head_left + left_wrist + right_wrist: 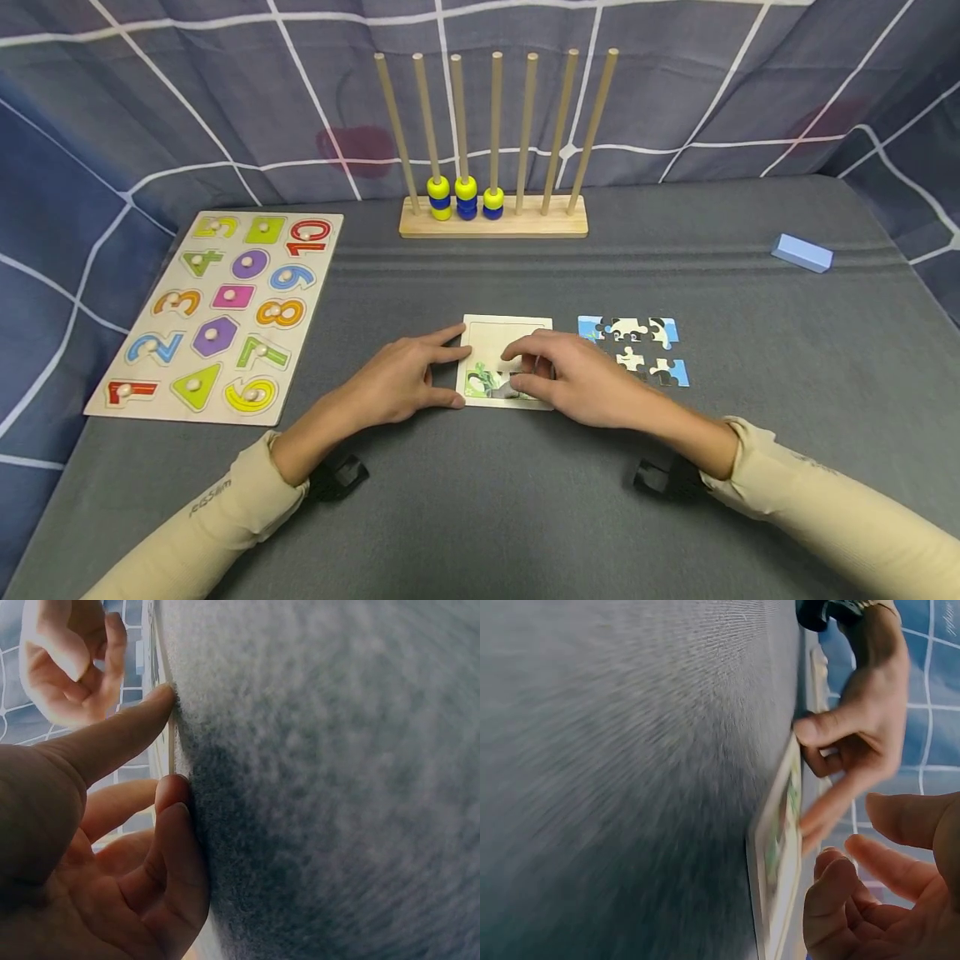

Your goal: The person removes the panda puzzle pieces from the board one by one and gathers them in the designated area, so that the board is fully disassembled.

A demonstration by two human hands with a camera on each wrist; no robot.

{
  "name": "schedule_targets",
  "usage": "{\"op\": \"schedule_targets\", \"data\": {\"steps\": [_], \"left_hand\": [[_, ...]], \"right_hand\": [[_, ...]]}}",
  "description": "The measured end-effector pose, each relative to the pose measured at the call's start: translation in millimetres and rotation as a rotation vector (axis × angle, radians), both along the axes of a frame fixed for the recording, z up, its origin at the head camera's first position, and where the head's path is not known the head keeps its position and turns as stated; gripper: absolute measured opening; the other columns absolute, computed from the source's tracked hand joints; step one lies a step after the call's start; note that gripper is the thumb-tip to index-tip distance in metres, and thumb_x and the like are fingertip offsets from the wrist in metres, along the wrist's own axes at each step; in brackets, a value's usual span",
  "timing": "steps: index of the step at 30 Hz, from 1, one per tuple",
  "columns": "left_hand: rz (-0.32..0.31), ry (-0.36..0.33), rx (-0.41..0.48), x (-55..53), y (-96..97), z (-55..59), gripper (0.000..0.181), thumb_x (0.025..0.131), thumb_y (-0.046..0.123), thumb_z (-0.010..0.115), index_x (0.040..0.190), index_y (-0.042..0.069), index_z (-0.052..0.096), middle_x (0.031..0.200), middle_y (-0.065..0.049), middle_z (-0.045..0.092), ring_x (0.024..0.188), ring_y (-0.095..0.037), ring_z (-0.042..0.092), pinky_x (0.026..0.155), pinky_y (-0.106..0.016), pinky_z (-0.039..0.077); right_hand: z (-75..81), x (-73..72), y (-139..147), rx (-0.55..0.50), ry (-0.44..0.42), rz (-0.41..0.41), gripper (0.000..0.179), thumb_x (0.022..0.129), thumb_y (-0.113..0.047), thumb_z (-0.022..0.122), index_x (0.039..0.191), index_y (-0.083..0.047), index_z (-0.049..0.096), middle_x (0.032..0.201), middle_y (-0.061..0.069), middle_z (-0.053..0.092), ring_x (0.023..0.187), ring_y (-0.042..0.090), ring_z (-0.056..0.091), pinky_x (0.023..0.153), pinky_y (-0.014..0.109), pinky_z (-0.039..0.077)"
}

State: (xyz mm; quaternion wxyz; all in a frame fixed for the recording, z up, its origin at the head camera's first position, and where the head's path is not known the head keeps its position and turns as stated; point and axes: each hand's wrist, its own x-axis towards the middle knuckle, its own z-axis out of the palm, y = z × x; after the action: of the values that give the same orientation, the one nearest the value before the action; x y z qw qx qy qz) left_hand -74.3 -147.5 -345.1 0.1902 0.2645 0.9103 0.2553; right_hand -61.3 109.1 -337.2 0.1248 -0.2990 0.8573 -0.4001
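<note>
A square wooden puzzle tray (487, 340) lies on the table, with pieces showing green leaves and grey (487, 383) along its near side. My left hand (397, 377) touches the tray's left edge with thumb and fingertips, not curled round it. Over the tray's right part hovers my right hand (577, 377), thumb and index finger apart; the right wrist view shows nothing between them. That hand hides some of the tray. Just right of it lie several loose panda jigsaw pieces (630, 358), partly covered by the hand.
A number-and-shape peg board (247, 333) lies at the left. Behind the tray stands a wooden rack (536, 223) with upright rods and yellow and blue beads (466, 197) on three of them. A light blue block (802, 252) sits at the far right, before a grid-patterned curtain.
</note>
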Motion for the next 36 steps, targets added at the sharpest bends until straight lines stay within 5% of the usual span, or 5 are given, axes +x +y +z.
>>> {"op": "schedule_targets", "data": {"steps": [7, 19, 36], "left_hand": [[0.001, 0.000, 0.000, 0.8, -0.6, -0.1, 0.065, 0.082, 0.031, 0.082, 0.139, 0.009, 0.058, 0.154, -0.007, 0.039, 0.053, -0.002, 0.050, 0.055, -0.026, 0.041], [0.001, 0.001, -0.003, 0.6, -1.3, -0.1, 0.065, 0.081, 0.030, 0.082, 0.138, 0.009, 0.059, 0.154, -0.009, 0.038, 0.053, -0.002, 0.051, 0.055, -0.026, 0.042], [-0.008, 0.012, 0.014, 0.5, -1.5, -0.5, 0.065, 0.081, 0.030, 0.083, 0.138, 0.008, 0.059, 0.154, -0.010, 0.039, 0.052, -0.002, 0.050, 0.054, -0.025, 0.041]], "right_hand": [[-6.1, -9.0, -28, 0.080, -0.011, 0.089, 0.031, 0.090, -0.011, 0.072, 0.118, -0.002, 0.065, 0.085, -0.003, 0.057, 0.074, 0.012, 0.052, 0.069, 0.031, 0.044], [-9.0, -11.8, -36, 0.197, 0.022, 0.121, 0.027, 0.086, -0.013, 0.075, 0.111, -0.006, 0.067, 0.080, -0.001, 0.049, 0.073, 0.011, 0.047, 0.067, 0.029, 0.040], [-14.7, -8.4, -34, 0.104, 0.031, 0.055, 0.034, 0.080, -0.005, 0.077, 0.113, -0.006, 0.066, 0.086, -0.001, 0.054, 0.074, 0.011, 0.050, 0.069, 0.031, 0.042]]}}
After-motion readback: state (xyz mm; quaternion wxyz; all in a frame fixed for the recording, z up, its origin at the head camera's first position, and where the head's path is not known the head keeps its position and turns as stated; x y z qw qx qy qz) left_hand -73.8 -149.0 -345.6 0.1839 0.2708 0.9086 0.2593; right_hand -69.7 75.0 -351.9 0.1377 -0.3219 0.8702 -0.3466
